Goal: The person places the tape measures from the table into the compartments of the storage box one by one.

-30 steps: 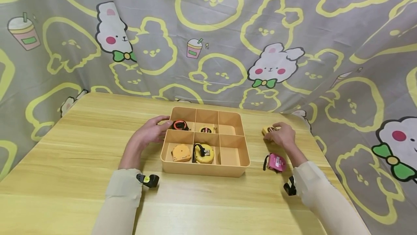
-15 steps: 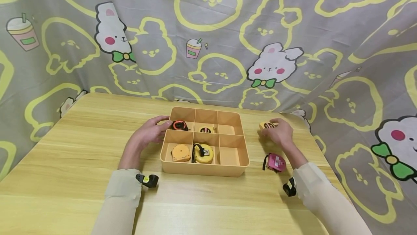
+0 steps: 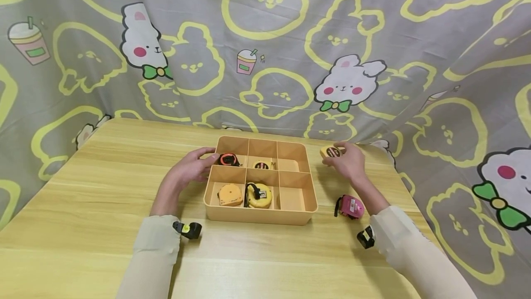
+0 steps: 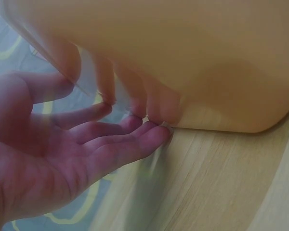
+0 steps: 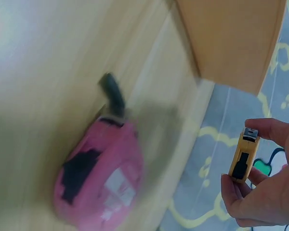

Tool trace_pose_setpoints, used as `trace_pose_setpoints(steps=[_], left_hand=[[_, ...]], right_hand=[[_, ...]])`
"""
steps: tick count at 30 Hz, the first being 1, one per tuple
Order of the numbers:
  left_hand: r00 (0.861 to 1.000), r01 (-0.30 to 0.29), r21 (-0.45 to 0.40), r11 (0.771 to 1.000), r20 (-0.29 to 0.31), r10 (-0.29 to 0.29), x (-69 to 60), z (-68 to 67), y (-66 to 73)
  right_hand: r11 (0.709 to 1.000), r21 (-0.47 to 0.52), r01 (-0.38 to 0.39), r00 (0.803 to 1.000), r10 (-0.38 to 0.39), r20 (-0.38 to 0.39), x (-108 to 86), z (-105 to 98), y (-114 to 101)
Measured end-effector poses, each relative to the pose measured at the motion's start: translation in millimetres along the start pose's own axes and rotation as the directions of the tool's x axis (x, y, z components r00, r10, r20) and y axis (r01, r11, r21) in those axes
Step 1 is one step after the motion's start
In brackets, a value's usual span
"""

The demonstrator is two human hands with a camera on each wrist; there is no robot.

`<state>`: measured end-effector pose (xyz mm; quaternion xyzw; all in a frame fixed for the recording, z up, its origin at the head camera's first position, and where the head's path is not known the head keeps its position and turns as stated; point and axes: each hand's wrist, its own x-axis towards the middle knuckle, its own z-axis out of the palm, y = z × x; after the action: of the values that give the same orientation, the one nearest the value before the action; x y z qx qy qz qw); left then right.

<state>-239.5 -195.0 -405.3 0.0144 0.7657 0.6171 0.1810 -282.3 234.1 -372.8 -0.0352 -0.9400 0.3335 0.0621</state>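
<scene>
My right hand [image 3: 350, 161] pinches a small yellow tape measure [image 3: 330, 152] between thumb and fingers, above the table right of the box. In the right wrist view this tape measure [image 5: 245, 156] shows its edge with a metal tip and a black slide. The fingers of my left hand [image 3: 193, 165] touch the left outer wall of an orange six-compartment box [image 3: 261, 216]; in the left wrist view they lie relaxed against that wall [image 4: 221, 72]. Below my right hand a pink tape measure [image 3: 351, 207] with a black strap lies on the table.
Inside the box are a black-and-red tape measure [image 3: 229, 159], a yellow one with a dark label [image 3: 263, 165], an orange-yellow one [image 3: 230, 195] and a round yellow one [image 3: 260, 196]. Both right-hand compartments show bare floors. A patterned curtain [image 3: 274, 96] hangs behind the wooden table [image 3: 257, 262].
My right hand has lifted the yellow tape measure and carried it left, towards the box. The left hand stays at the box's left wall, and the pink tape measure has not moved.
</scene>
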Motion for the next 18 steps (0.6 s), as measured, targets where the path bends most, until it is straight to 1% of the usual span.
trace_pose_setpoints(steps=[11, 18], left_hand=[[1.0, 0.004, 0.004, 1.0, 0.005, -0.004, 0.7, 0.1, -0.8], [1.0, 0.006, -0.001, 1.0, -0.003, -0.006, 0.8, -0.5, -1.0]], right_hand=[[0.998, 0.054, 0.041, 0.998, -0.043, 0.037, -9.6, 6, -30], [0.992, 0.078, 0.098, 0.994, -0.101, 0.038, -12.8, 13, -43]])
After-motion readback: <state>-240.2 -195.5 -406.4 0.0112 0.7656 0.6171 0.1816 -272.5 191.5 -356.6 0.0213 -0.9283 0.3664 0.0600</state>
